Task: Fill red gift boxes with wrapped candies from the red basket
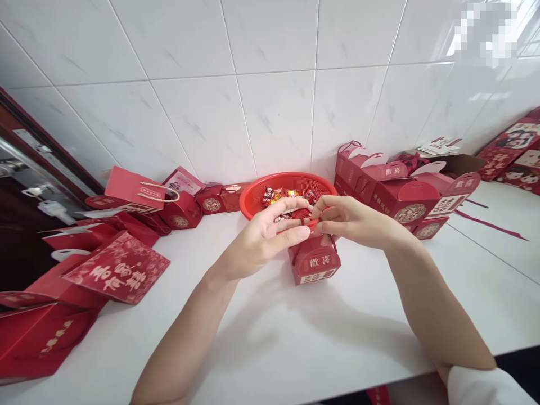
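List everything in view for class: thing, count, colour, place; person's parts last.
Gift box: one, red, centre
Colander: one, red, behind box
Wrapped sweets: several, mostly red, in colander
Gift packages: many, red, both sides
Cards: some, white, right
Ribbons: several, dark red, right
Door: one, dark, left
Keys: some, silvery, door
Tiled wall: one, white, back
Table: one, white, foreground
Sleeve: one, white, lower right
Left hand: one, bare, at box
Right hand: one, bare, at box

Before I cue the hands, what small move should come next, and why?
Probably press the top of the small red box gently together: the left hand and right hand both have fingertips at its top, though they hide whether it is closed.
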A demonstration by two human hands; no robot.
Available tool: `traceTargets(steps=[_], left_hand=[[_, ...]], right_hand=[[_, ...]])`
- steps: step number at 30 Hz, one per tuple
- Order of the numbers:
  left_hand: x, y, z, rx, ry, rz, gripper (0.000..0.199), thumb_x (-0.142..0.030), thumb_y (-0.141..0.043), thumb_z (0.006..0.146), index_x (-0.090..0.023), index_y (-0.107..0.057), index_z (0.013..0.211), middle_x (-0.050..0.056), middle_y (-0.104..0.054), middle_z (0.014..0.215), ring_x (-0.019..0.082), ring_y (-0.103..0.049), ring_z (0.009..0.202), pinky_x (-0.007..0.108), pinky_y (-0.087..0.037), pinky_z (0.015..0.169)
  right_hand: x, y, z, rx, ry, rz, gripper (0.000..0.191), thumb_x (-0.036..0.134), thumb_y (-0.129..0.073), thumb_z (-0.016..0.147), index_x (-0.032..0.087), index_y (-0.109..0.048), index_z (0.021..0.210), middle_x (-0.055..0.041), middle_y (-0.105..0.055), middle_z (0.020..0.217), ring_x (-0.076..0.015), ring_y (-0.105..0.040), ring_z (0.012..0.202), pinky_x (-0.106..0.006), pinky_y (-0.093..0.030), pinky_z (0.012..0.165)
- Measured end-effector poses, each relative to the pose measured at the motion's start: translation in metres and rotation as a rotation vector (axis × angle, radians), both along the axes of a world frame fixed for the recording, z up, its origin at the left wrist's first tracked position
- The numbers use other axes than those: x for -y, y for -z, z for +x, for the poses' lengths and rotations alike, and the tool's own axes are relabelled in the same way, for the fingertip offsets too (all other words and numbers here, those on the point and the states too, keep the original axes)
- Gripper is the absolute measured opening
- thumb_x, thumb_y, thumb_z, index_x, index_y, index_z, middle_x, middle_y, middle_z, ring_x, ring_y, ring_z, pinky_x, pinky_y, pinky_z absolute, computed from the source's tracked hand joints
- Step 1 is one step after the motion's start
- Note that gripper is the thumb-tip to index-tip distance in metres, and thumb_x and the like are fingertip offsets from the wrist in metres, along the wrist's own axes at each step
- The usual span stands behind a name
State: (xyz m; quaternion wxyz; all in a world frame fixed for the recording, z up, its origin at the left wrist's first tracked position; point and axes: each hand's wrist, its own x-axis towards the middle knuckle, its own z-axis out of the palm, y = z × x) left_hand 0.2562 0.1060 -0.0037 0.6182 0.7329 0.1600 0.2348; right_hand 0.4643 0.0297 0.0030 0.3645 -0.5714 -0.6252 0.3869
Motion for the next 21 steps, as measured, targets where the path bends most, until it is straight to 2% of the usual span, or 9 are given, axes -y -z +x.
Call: traceTargets(steps=[4, 8, 10, 13, 15, 17, 19, 21], left_hand=[[0.002, 0.003, 0.002, 0.043, 0.054, -0.025, 0.069, -0.045, -0.073, 0.083, -0.029, -0.047, 0.145, 0.009, -0.037, 0.159, 0.037, -0.043, 0.141, 0.047, -0.047, 0.109], [0.001, 0.007, 0.003, 0.059, 0.164, -0.066, 0.078, -0.052, -0.071, 0.080, -0.029, -0.043, 0.149, 0.010, -0.036, 0.160, 0.038, -0.040, 0.143, 0.048, -0.044, 0.110], [0.003, 0.007, 0.004, 0.066, 0.176, -0.080, 0.075, -0.049, -0.071, 0.079, -0.029, -0.045, 0.147, 0.009, -0.037, 0.159, 0.037, -0.042, 0.141, 0.046, -0.045, 0.110], [0.007, 0.007, 0.007, 0.045, 0.112, -0.045, 0.072, -0.037, -0.074, 0.078, -0.031, -0.047, 0.144, 0.007, -0.037, 0.159, 0.033, -0.048, 0.136, 0.044, -0.050, 0.106], [0.009, 0.008, 0.009, -0.016, 0.018, 0.047, 0.073, -0.032, -0.076, 0.077, -0.033, -0.046, 0.144, 0.005, -0.035, 0.159, 0.030, -0.052, 0.130, 0.042, -0.054, 0.100], [0.010, 0.011, 0.011, -0.116, -0.089, 0.215, 0.077, -0.033, -0.079, 0.075, -0.034, -0.045, 0.144, 0.005, -0.038, 0.157, 0.029, -0.053, 0.127, 0.043, -0.054, 0.099], [0.009, 0.015, 0.014, -0.230, -0.167, 0.399, 0.079, -0.035, -0.081, 0.074, -0.033, -0.045, 0.145, 0.006, -0.044, 0.151, 0.031, -0.050, 0.129, 0.045, -0.050, 0.104], [0.005, 0.020, 0.016, -0.323, -0.208, 0.528, 0.071, -0.038, -0.079, 0.076, -0.030, -0.051, 0.141, 0.007, -0.052, 0.141, 0.032, -0.047, 0.132, 0.046, -0.044, 0.108]], right_hand=[[0.003, 0.003, -0.011, 0.101, 0.052, 0.132, 0.020, 0.037, -0.066, 0.083, 0.020, -0.056, 0.078, -0.0010, -0.062, 0.076, -0.0134, -0.056, 0.067, -0.025, -0.042, 0.058], [0.004, 0.008, -0.023, 0.321, 0.219, 0.170, 0.026, 0.036, -0.062, 0.082, 0.020, -0.049, 0.066, 0.0010, -0.055, 0.064, -0.0111, -0.047, 0.057, -0.025, -0.032, 0.051], [0.004, 0.009, -0.026, 0.390, 0.265, 0.166, 0.022, 0.028, -0.060, 0.080, 0.020, -0.048, 0.063, 0.0014, -0.055, 0.061, -0.0106, -0.045, 0.055, -0.026, -0.029, 0.050], [0.004, 0.009, -0.024, 0.413, 0.295, 0.185, 0.014, 0.022, -0.058, 0.075, 0.020, -0.051, 0.063, 0.0007, -0.058, 0.060, -0.0106, -0.047, 0.054, -0.025, -0.030, 0.049], [0.004, 0.009, -0.021, 0.377, 0.297, 0.222, 0.012, 0.022, -0.059, 0.074, 0.020, -0.054, 0.063, 0.0000, -0.059, 0.060, -0.0112, -0.049, 0.054, -0.025, -0.031, 0.049], [0.003, 0.010, -0.018, 0.317, 0.298, 0.264, 0.009, 0.021, -0.059, 0.071, 0.020, -0.056, 0.063, 0.0001, -0.059, 0.058, -0.0115, -0.050, 0.054, -0.025, -0.032, 0.049], [0.002, 0.011, -0.018, 0.254, 0.298, 0.299, 0.005, 0.018, -0.059, 0.069, 0.019, -0.058, 0.064, 0.0009, -0.058, 0.057, -0.0112, -0.050, 0.054, -0.024, -0.033, 0.049], [0.001, 0.011, -0.018, 0.201, 0.304, 0.337, 0.004, 0.016, -0.058, 0.068, 0.019, -0.059, 0.066, 0.0013, -0.059, 0.058, -0.0108, -0.050, 0.054, -0.024, -0.036, 0.050]])
